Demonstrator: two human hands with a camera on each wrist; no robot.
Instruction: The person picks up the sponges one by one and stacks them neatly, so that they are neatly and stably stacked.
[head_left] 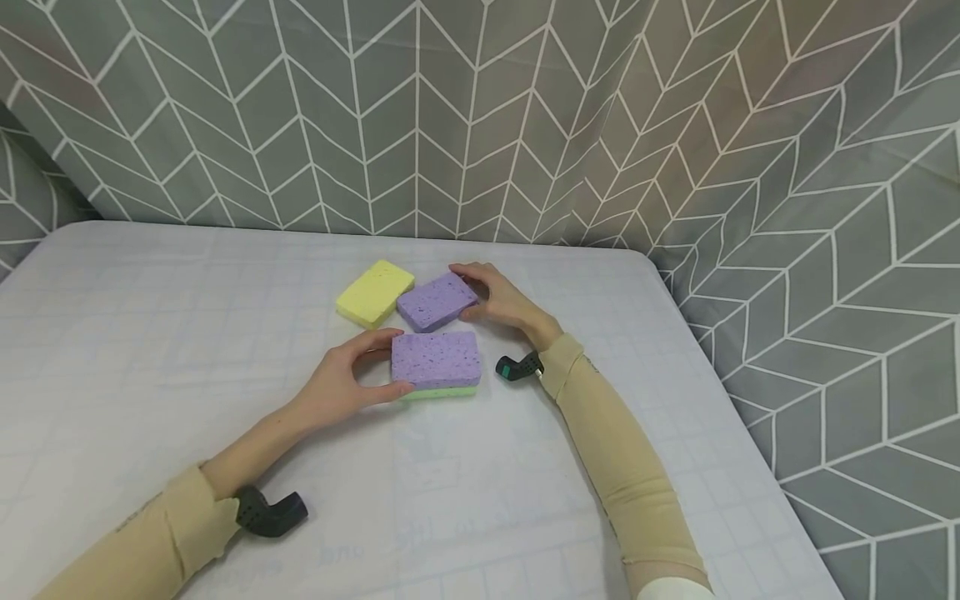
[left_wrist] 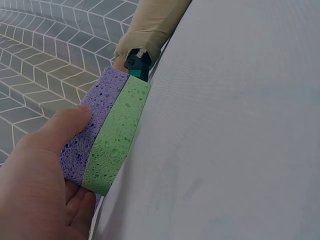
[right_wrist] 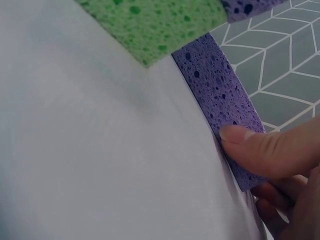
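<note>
A purple sponge [head_left: 437, 360] lies flat on top of a green sponge [head_left: 442, 392], edges nearly lined up. My left hand [head_left: 341, 379] grips the upper purple sponge from its left end, thumb on the near side and fingers at the far side. In the left wrist view the green sponge [left_wrist: 117, 135] sits under the purple one, next to the tablecloth. Behind this stack, my right hand [head_left: 506, 300] pinches a second purple sponge [head_left: 435, 302] by its right end. The right wrist view shows the thumb [right_wrist: 260, 150] pressed on that sponge's near side.
A yellow sponge [head_left: 373, 293] lies at the back, close against the left end of the rear purple sponge. White cloth covers the table [head_left: 187, 333]. A grey patterned curtain [head_left: 420, 125] hangs along the back and right edges. Black wrist cameras [head_left: 272, 512] jut from both sleeves.
</note>
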